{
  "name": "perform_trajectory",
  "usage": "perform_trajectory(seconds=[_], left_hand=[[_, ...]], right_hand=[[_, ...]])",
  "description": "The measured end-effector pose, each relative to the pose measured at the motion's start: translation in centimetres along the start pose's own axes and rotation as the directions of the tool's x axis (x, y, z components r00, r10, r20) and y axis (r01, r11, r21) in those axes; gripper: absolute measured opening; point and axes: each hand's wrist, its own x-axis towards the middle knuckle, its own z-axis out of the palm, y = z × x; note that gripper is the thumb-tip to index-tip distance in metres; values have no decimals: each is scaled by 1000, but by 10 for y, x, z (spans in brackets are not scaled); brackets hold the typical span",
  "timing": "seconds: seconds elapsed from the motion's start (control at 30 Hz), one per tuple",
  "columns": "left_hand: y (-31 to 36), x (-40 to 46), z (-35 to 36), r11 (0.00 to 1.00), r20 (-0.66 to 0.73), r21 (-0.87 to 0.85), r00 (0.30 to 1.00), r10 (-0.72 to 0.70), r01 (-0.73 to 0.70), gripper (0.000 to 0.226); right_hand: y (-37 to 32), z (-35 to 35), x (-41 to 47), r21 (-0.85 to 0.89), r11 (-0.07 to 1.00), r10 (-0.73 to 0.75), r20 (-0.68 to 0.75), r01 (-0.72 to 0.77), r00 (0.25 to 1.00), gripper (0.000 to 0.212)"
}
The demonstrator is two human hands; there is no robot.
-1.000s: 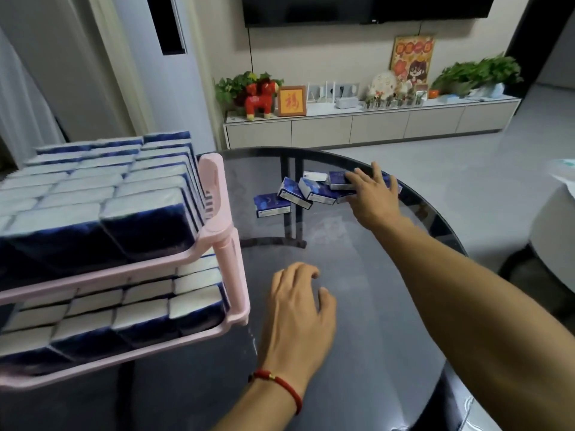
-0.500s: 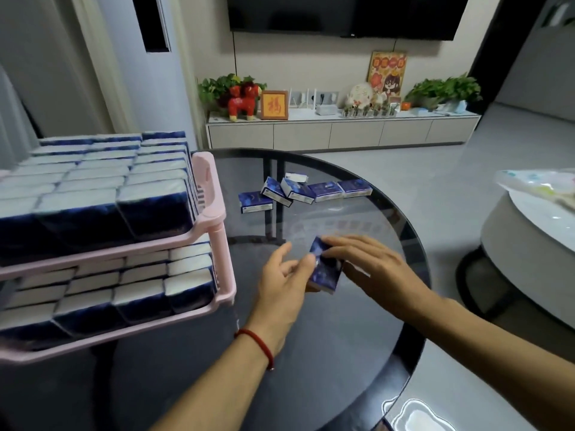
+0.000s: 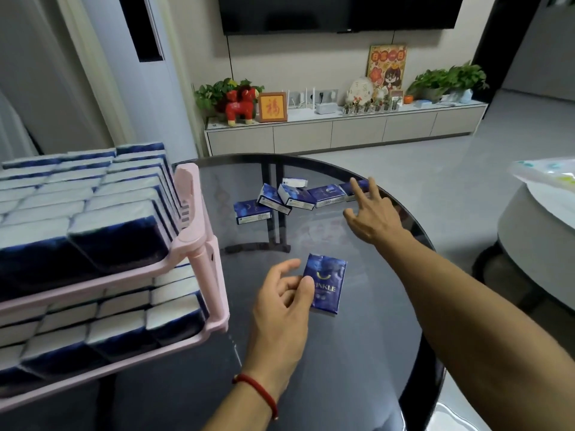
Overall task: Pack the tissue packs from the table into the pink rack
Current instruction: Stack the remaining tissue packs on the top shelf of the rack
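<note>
My left hand (image 3: 284, 301) holds a dark blue tissue pack (image 3: 326, 283) by its left edge, thumb on its face, just above the round glass table (image 3: 357, 353). My right hand (image 3: 371, 214) stretches out with spread fingers toward a row of several blue tissue packs (image 3: 298, 197) at the table's far side; its fingertips are at the rightmost pack and it holds nothing. The pink rack (image 3: 199, 244) stands at the left, both tiers filled with rows of blue and white packs.
A white round table (image 3: 535, 219) with a plastic bag stands to the right. A long low cabinet (image 3: 342, 132) with plants and ornaments runs along the far wall under a television. The glass table's black rim curves close by on the right.
My right hand passed a pack from the far row to my left hand, then reached back out to the row. My left hand now holds that pack alone.
</note>
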Motion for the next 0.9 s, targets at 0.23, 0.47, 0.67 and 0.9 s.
perform_trajectory(seconds=[0.23, 0.47, 0.67, 0.9], left_hand=[[0, 0, -1, 998, -15, -55, 1000, -3, 3, 20], [12, -4, -8, 997, 31, 6, 997, -75, 75, 25], [20, -33, -29, 973, 122, 112, 969, -214, 201, 39], [52, -78, -74, 926, 261, -190, 926, -272, 325, 29]], right_hand=[[4, -9, -22, 131, 990, 55, -31, -50, 998, 41], [7, -34, -127, 82, 994, -71, -54, 75, 996, 37], [-14, -99, -226, 149, 972, -186, 23, 180, 982, 61], [-92, -127, -277, 182, 744, -662, 67, 643, 746, 92]])
